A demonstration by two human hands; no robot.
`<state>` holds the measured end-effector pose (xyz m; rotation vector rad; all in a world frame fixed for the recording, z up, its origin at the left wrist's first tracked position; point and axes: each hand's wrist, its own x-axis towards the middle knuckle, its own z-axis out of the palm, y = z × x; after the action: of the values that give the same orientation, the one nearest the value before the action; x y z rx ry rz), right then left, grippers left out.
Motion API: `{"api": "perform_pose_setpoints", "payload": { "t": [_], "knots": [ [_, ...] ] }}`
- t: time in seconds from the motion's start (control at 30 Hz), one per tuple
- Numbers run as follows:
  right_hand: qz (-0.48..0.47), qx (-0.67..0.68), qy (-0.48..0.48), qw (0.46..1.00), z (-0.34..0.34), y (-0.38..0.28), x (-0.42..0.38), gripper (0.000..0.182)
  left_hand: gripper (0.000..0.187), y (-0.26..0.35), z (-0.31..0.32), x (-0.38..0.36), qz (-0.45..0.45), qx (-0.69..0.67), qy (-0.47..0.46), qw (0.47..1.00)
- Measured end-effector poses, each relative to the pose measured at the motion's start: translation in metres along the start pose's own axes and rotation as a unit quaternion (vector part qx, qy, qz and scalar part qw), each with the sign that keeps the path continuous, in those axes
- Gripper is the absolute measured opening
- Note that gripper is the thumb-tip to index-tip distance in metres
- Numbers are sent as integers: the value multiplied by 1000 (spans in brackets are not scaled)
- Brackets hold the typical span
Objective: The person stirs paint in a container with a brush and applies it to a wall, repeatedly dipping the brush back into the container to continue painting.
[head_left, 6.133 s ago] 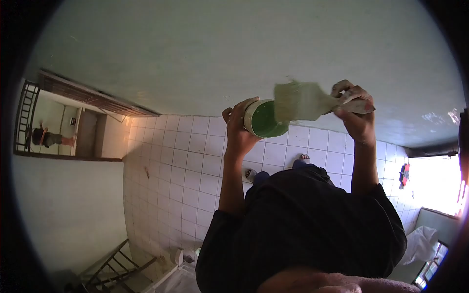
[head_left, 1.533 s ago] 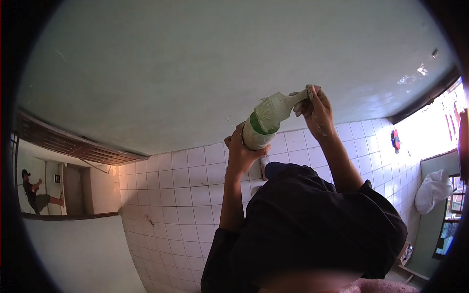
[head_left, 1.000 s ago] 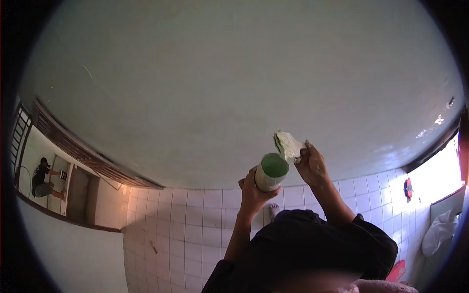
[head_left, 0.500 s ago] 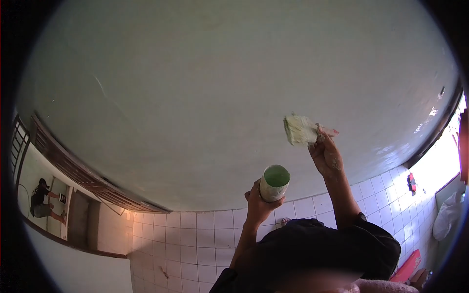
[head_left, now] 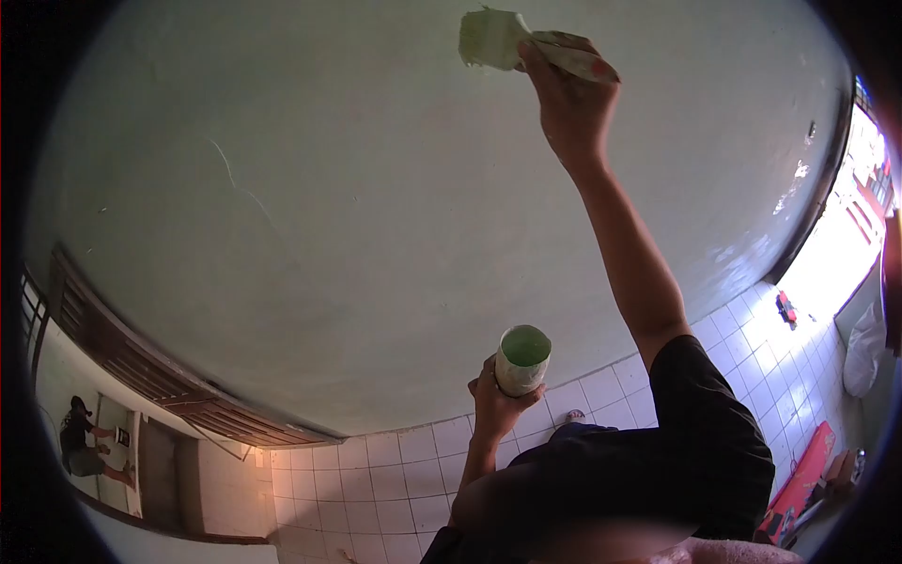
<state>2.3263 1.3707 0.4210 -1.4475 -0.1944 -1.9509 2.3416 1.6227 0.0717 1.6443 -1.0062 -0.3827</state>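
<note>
Raised high in front of the wall (head_left: 357, 207), my right hand (head_left: 575, 103) is closed round the handle of a wide paintbrush (head_left: 493, 39). The brush head points left and overlaps the pale green wall near the top of the view. Its bristles are coated in pale green paint. Lower down, my left hand (head_left: 498, 404) wraps round a paint-smeared cylindrical container (head_left: 521, 374), held upright with its open mouth facing up. The inside of the container looks green.
Brown wooden louvres (head_left: 178, 376) border the wall at left, beside a doorway where another person (head_left: 80, 442) holds a bucket. White tiles (head_left: 404, 461) cover the floor. At right lie a red item (head_left: 799, 479), a white bag (head_left: 863, 352) and a small red-and-black object (head_left: 786, 310) near a bright opening.
My right hand has moved up and to the left with the paintbrush, the arm now stretched out. My left hand with the container has shifted only slightly. The view has tilted a little.
</note>
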Motion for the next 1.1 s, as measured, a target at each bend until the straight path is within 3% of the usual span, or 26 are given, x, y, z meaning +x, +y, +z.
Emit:
{"api": "perform_pose_setpoints", "payload": {
  "t": [0.1,0.23,0.27,0.37,0.43,0.5,0.53,0.63,0.7,0.83,0.9,0.93,1.0,1.03,1.07,1.1],
  "knots": [
    [5,-31,-15,999,6,18,6,24,89,1,-6,-6,-8,-20,-4,1000],
    [-88,-245,29,965,-17,24,14,16,88,-5,-11,-8,0,-18,-2,1000],
    [-160,-272,56,947,-22,28,18,10,88,-5,-10,-8,0,-19,-2,1000],
    [-227,-338,71,910,-8,34,14,9,87,0,-16,-5,4,0,2,1000],
    [-263,-335,11,905,28,46,-5,21,87,-2,-18,-3,6,-25,0,1000],
    [-272,-283,-59,918,74,34,-32,22,86,-8,-17,1,18,-19,-8,1000],
    [-246,-258,-128,925,90,22,-43,23,85,-10,-17,3,26,-17,-7,999],
    [-144,-141,-157,967,104,11,-44,14,77,-3,-17,11,58,-15,-23,998],
    [-11,-191,-100,976,77,7,-23,7,77,2,-17,13,49,-26,-31,998],
    [-87,-281,99,951,-33,30,37,9,76,-7,-16,14,57,-11,-20,998],
    [-109,-347,142,921,-72,22,52,12,76,-14,-15,13,59,4,-13,998],
    [-110,-345,141,921,-71,23,53,12,76,-16,-14,13,60,18,-11,998],
    [-163,-491,154,841,-59,25,48,17,76,-15,-14,13,55,13,-12,998],
    [-172,-468,120,858,-35,33,41,18,77,-14,-14,14,50,7,-15,999],
    [-210,-506,83,832,-8,43,30,8,77,-15,-15,14,51,9,-18,998],
    [-238,-405,53,881,26,45,15,10,77,-16,-14,16,55,6,-20,998]
  ]
}}
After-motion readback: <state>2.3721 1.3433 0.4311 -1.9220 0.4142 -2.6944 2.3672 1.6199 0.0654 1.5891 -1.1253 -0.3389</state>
